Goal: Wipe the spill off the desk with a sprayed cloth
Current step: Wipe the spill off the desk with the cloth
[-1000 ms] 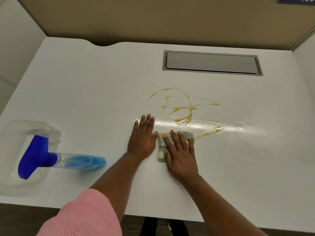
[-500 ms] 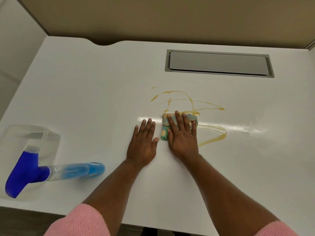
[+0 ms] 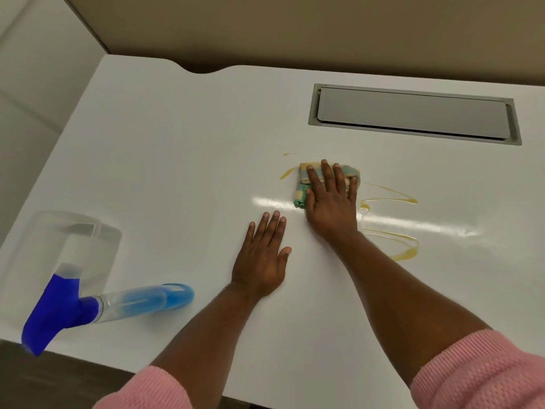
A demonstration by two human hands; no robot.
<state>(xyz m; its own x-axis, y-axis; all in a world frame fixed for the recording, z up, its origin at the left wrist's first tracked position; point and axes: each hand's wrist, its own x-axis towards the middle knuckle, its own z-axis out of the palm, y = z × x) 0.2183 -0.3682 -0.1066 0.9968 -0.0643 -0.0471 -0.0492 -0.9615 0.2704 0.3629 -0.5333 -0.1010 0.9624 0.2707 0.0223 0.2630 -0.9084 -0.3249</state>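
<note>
Right now the right hand (image 3: 330, 202) lies flat and spread, palm down, on a folded cloth with yellow, pale blue and green stripes (image 3: 306, 184), pressing it onto the smooth white desk top (image 3: 177, 160); the fingers are extended rather than curled, so the cloth is pinned under the hand, not gripped. The cloth sits at the far left part of a thin amber-yellow liquid spill (image 3: 404, 249), whose looping trails run out to the right of the hand and curve back towards the near side beside the forearm, while a short streak and a small fleck show just left of the cloth. The left hand (image 3: 262, 258) rests open and flat on the bare desk, fingers together and pointing away from the person, nearer than the cloth and a little to its left, touching neither cloth nor spill. Both forearms end in knitted pink sleeves (image 3: 483, 376) at the bottom edge. Well to the left, near the front edge, a clear plastic spray bottle with blue liquid and a blue trigger head (image 3: 118, 305) lies on its side, its head over a clear plastic container (image 3: 88, 234). A grey rectangular cable hatch (image 3: 413, 113) is set into the desk beyond the cloth.
</note>
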